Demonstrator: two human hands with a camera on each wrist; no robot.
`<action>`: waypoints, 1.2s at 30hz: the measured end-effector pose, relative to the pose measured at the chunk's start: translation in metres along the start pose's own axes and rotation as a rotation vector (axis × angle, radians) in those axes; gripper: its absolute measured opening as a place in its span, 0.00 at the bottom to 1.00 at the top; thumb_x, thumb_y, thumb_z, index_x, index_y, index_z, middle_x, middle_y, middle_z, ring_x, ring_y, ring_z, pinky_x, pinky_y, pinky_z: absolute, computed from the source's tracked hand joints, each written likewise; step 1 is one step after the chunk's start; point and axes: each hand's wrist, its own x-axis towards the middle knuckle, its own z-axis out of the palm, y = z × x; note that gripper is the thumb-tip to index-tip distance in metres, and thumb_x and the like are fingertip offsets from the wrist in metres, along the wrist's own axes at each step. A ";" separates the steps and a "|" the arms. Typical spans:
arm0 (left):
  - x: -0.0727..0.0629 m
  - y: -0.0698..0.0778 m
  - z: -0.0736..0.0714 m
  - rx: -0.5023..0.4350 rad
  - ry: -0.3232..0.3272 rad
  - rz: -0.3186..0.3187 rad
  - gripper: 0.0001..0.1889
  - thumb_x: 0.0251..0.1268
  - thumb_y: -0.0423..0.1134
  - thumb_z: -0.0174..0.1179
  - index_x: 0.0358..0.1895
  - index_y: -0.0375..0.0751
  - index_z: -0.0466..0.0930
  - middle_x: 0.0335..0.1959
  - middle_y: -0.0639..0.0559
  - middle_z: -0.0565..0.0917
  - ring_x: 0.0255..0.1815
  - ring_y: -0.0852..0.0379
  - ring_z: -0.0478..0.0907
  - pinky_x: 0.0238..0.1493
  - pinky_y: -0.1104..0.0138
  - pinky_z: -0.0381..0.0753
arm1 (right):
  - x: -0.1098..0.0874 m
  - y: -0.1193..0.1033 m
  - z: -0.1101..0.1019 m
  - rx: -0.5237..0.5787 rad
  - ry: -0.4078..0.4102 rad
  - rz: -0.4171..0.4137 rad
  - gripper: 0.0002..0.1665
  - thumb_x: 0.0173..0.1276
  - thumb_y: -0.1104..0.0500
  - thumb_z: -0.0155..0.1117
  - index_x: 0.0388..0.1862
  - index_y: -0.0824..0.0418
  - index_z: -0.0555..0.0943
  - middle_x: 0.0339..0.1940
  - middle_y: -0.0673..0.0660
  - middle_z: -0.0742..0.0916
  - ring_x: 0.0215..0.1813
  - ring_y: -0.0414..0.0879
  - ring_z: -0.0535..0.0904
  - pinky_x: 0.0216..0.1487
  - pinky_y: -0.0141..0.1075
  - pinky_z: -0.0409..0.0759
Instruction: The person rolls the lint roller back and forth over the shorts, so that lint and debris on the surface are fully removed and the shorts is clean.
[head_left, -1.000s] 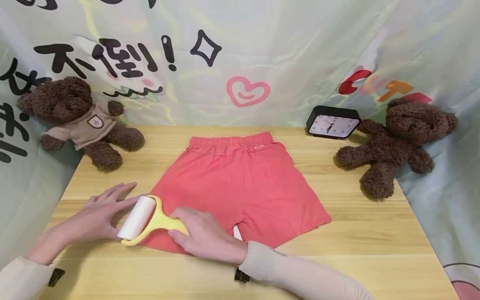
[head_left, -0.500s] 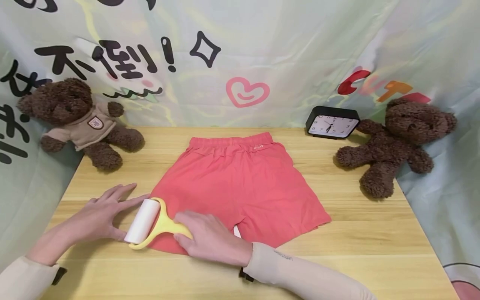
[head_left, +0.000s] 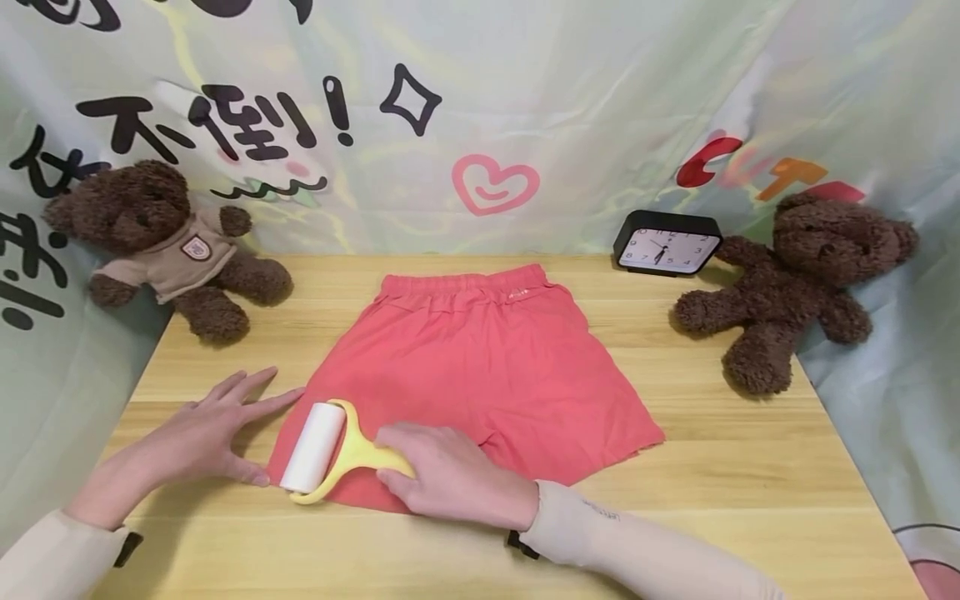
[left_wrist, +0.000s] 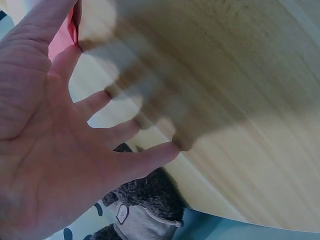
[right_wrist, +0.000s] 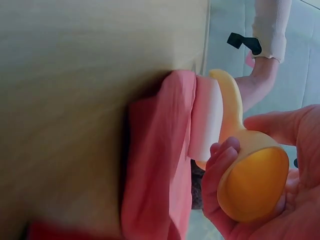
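Note:
Red shorts [head_left: 465, 358] lie flat with the waistband toward the back. My right hand [head_left: 459, 479] grips the yellow handle of a lint roller [head_left: 313, 447]; its white roll presses on the left leg, near the hem. In the right wrist view, fingers and thumb curl round the lint roller's handle [right_wrist: 254, 186], and the roll rests against the red cloth. My left hand [head_left: 197, 435] is spread at the left edge of the shorts, with index finger and thumb at the cloth. The left wrist view shows that hand's [left_wrist: 60, 145] other fingertips on the wood.
A teddy bear in a beige top [head_left: 180, 254] sits at the back left of the wooden table [head_left: 750, 483]. Toward the back right are a black alarm clock [head_left: 666, 243] and a second brown teddy bear [head_left: 795, 292]. A printed curtain [head_left: 585, 108] hangs behind.
The lint roller in my right hand has moved right, from the left edge of the shorts onto the leg. My left hand has stayed nearly in place.

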 end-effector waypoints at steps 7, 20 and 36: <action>0.001 0.000 0.000 0.006 -0.002 0.007 0.64 0.42 0.79 0.74 0.88 0.64 0.63 0.86 0.32 0.55 0.79 0.16 0.54 0.51 0.15 0.67 | -0.012 0.007 -0.012 0.028 -0.030 0.014 0.09 0.76 0.58 0.72 0.46 0.50 0.79 0.33 0.41 0.75 0.33 0.35 0.69 0.31 0.23 0.68; 0.004 0.002 0.004 0.021 0.091 0.035 0.59 0.48 0.83 0.70 0.86 0.63 0.67 0.82 0.32 0.62 0.78 0.20 0.60 0.56 0.15 0.63 | -0.012 0.008 -0.013 0.030 -0.051 0.032 0.09 0.76 0.58 0.72 0.45 0.49 0.78 0.32 0.41 0.75 0.31 0.35 0.69 0.28 0.24 0.68; 0.004 -0.005 0.007 -0.050 0.038 0.036 0.60 0.46 0.81 0.72 0.86 0.68 0.65 0.89 0.35 0.50 0.85 0.20 0.45 0.60 0.13 0.52 | -0.011 0.011 -0.016 0.044 -0.065 0.031 0.08 0.76 0.57 0.72 0.47 0.49 0.80 0.34 0.39 0.77 0.34 0.35 0.72 0.33 0.26 0.72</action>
